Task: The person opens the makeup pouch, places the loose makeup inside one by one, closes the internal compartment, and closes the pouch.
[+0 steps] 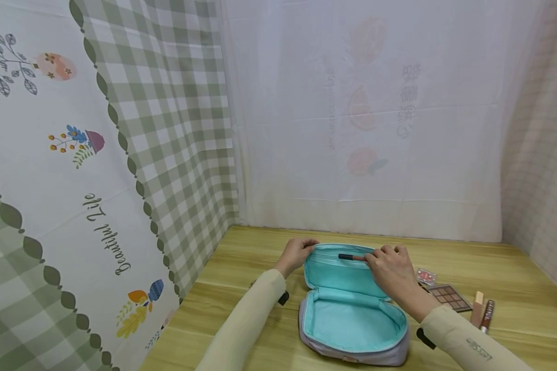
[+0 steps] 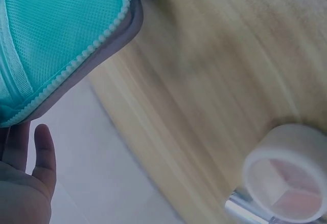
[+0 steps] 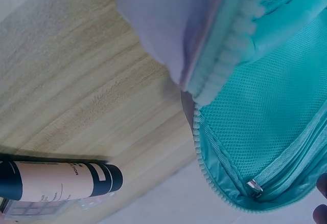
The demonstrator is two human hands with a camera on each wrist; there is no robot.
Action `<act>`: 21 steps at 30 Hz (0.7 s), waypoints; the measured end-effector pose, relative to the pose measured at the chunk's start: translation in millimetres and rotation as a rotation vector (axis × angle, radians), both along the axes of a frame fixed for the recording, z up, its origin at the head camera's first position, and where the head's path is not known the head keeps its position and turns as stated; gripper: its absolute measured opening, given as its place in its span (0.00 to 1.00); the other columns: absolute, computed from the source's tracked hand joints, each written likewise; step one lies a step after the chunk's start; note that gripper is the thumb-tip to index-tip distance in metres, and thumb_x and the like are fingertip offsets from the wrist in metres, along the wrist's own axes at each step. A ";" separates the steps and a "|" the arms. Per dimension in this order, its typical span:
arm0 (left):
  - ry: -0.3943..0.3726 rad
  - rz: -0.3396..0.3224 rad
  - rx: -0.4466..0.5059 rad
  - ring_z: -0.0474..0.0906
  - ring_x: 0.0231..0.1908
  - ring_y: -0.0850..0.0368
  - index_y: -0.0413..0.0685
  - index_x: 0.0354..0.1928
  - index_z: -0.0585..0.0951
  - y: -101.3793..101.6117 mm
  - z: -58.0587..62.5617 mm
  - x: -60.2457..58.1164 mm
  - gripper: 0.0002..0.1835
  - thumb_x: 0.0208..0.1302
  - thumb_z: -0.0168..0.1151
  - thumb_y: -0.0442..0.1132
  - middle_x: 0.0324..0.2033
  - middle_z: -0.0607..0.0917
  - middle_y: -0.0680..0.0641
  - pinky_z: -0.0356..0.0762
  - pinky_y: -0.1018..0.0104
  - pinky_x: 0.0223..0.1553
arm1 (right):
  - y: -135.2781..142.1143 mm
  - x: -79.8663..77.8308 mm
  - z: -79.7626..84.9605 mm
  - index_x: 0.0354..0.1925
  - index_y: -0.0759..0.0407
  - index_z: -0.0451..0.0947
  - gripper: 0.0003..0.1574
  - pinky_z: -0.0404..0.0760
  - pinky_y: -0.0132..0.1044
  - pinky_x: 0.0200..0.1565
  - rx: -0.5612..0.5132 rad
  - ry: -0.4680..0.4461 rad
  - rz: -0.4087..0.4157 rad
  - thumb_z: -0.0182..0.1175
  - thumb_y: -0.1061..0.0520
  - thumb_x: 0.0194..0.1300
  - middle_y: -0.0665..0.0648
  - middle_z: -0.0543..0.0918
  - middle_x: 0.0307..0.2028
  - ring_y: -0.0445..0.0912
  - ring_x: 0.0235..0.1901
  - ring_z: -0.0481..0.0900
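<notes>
A grey-lilac cosmetic bag (image 1: 353,355) with a turquoise lining lies unzipped on the table, its lid raised at the back. My left hand (image 1: 297,256) holds the lid's upper left corner; in the left wrist view its fingers (image 2: 45,152) are at the zipped rim. A slim makeup pencil (image 1: 353,257), black at one end and reddish brown behind, is gripped in my right hand (image 1: 392,270) in front of the lid's upper right part. The right wrist view shows the lid's mesh pocket (image 3: 276,121) and a zip pull (image 3: 254,187), with the pencil out of sight.
Right of the bag lie an eyeshadow palette (image 1: 449,297), a small clear case (image 1: 426,276), a beige-capped tube (image 1: 477,308) and a dark brown stick (image 1: 487,315). A beige bottle with black ends (image 3: 56,181) and a round tub (image 2: 286,175) show in the wrist views.
</notes>
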State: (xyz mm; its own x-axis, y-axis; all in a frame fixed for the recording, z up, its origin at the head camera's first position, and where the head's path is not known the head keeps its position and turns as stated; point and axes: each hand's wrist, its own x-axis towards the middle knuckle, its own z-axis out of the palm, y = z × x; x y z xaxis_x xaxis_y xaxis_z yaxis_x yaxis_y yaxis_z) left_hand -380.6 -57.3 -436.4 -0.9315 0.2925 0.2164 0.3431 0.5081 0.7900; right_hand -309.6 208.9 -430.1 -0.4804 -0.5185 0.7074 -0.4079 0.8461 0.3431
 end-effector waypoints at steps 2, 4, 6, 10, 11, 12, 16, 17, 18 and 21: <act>-0.002 -0.004 -0.017 0.79 0.55 0.53 0.44 0.56 0.84 1.1 1.6 -0.1 0.14 0.74 0.55 0.32 0.53 0.84 0.48 0.79 0.63 0.53 | -0.5 0.2 0.0 0.29 0.56 0.85 0.06 0.69 0.51 0.34 0.001 -0.009 -0.010 0.70 0.55 0.57 0.56 0.84 0.26 0.54 0.30 0.78; 0.004 -0.009 -0.046 0.79 0.56 0.52 0.43 0.57 0.83 2.1 3.0 -0.8 0.15 0.73 0.55 0.31 0.54 0.84 0.47 0.78 0.64 0.53 | -0.5 0.4 -0.1 0.29 0.56 0.85 0.06 0.69 0.51 0.33 0.005 -0.013 -0.020 0.71 0.55 0.56 0.56 0.84 0.26 0.54 0.31 0.78; 0.010 -0.008 -0.077 0.79 0.56 0.52 0.43 0.57 0.83 3.1 4.4 -1.3 0.15 0.73 0.55 0.30 0.54 0.84 0.47 0.79 0.64 0.53 | 0.4 0.4 -0.3 0.30 0.55 0.86 0.06 0.70 0.50 0.33 0.008 -0.010 -0.027 0.72 0.55 0.55 0.56 0.85 0.27 0.54 0.31 0.79; 0.037 -0.002 -0.151 0.80 0.55 0.52 0.42 0.54 0.84 5.5 7.0 -2.4 0.14 0.71 0.56 0.29 0.52 0.85 0.47 0.79 0.64 0.52 | 6.0 -0.8 -0.2 0.30 0.56 0.86 0.06 0.73 0.52 0.33 -0.009 0.009 -0.015 0.72 0.56 0.54 0.57 0.85 0.28 0.55 0.32 0.80; 0.041 0.001 -0.165 0.80 0.54 0.52 0.42 0.54 0.85 6.1 7.6 -2.4 0.14 0.71 0.56 0.29 0.51 0.85 0.47 0.79 0.64 0.51 | 7.9 -1.4 -0.1 0.31 0.57 0.86 0.06 0.74 0.52 0.33 -0.018 0.016 -0.007 0.71 0.56 0.54 0.58 0.85 0.28 0.56 0.32 0.81; 0.049 0.003 -0.178 0.80 0.54 0.52 0.42 0.53 0.85 6.6 7.9 -2.8 0.14 0.71 0.56 0.28 0.51 0.86 0.47 0.80 0.64 0.51 | 10.0 -2.2 -0.2 0.31 0.57 0.87 0.06 0.75 0.53 0.33 -0.029 0.023 0.001 0.71 0.57 0.54 0.59 0.85 0.29 0.56 0.33 0.81; 0.059 0.015 -0.207 0.81 0.52 0.52 0.43 0.52 0.85 8.5 9.1 -3.4 0.14 0.71 0.56 0.28 0.49 0.86 0.47 0.80 0.64 0.50 | 17.8 -5.2 0.5 0.32 0.59 0.86 0.06 0.75 0.57 0.34 -0.058 0.053 0.034 0.66 0.58 0.55 0.60 0.85 0.30 0.58 0.33 0.82; 0.062 0.018 -0.210 0.81 0.52 0.53 0.43 0.52 0.86 8.8 9.2 -3.5 0.14 0.71 0.56 0.28 0.49 0.86 0.47 0.80 0.65 0.50 | 19.4 -5.7 0.7 0.32 0.59 0.86 0.06 0.75 0.58 0.34 -0.062 0.060 0.044 0.65 0.59 0.56 0.61 0.85 0.30 0.58 0.33 0.82; 0.067 0.020 -0.212 0.81 0.52 0.53 0.43 0.52 0.86 9.1 9.3 -3.6 0.14 0.71 0.55 0.28 0.49 0.86 0.47 0.80 0.65 0.49 | 20.9 -6.0 1.1 0.32 0.60 0.85 0.05 0.75 0.58 0.34 -0.061 0.067 0.050 0.65 0.59 0.56 0.61 0.85 0.31 0.59 0.33 0.82; 0.084 0.029 -0.216 0.81 0.52 0.53 0.43 0.52 0.85 9.8 9.4 -3.5 0.14 0.72 0.55 0.28 0.50 0.86 0.47 0.80 0.65 0.50 | 24.9 -6.1 3.0 0.32 0.60 0.85 0.04 0.75 0.59 0.35 -0.058 0.084 0.072 0.64 0.62 0.56 0.61 0.85 0.31 0.59 0.32 0.82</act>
